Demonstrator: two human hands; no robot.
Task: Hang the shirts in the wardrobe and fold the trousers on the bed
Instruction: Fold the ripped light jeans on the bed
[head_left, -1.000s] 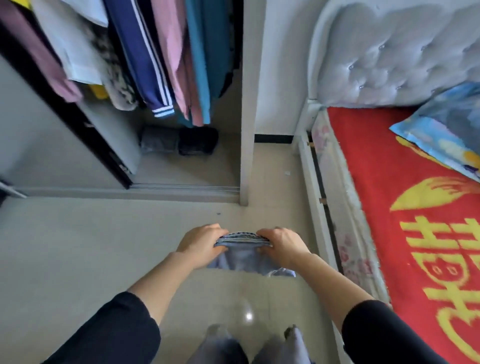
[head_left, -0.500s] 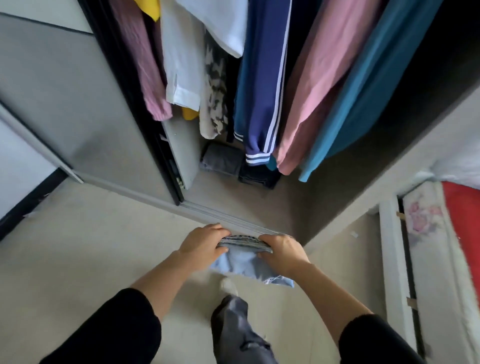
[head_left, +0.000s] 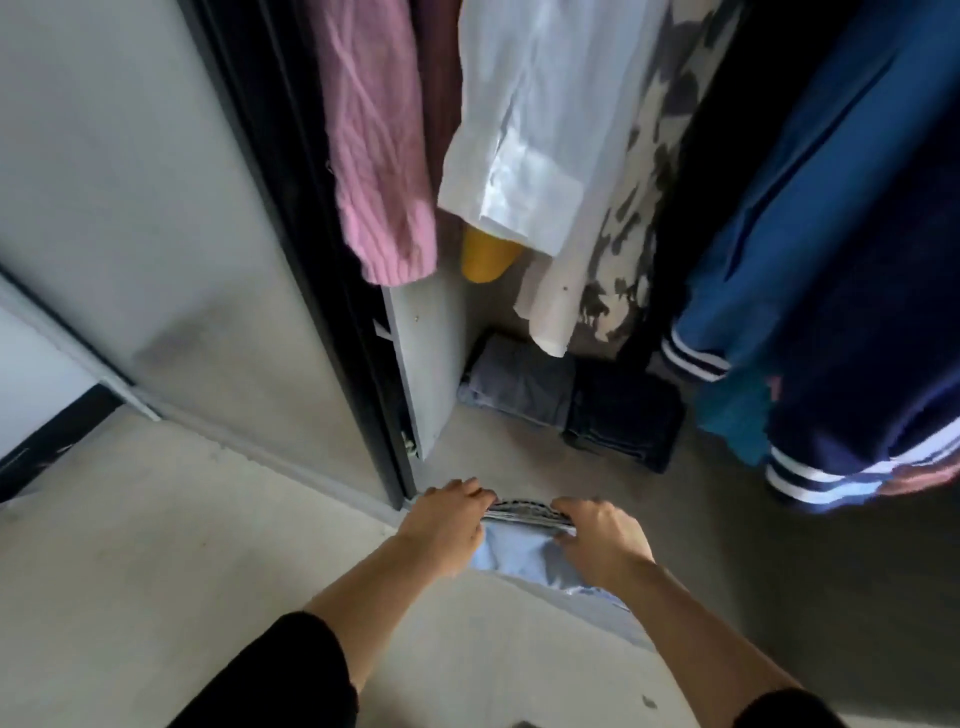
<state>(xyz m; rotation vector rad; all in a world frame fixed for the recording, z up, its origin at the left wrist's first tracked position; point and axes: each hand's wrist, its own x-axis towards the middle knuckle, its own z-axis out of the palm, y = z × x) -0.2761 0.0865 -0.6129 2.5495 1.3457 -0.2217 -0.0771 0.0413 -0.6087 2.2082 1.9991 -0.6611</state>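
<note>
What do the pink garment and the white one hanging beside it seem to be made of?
The pink garment looks like thick knit, perhaps wool or acrylic: ribbed ridges, matte fuzzy surface. The white shirt looks like thin woven cotton or a blend: smooth, crisp creases, faint sheen, flat cuff.

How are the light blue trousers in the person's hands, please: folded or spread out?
Folded: the light blue trousers form a compact bundle, layered edges stacked on top, gripped between left hand and right hand.
</note>
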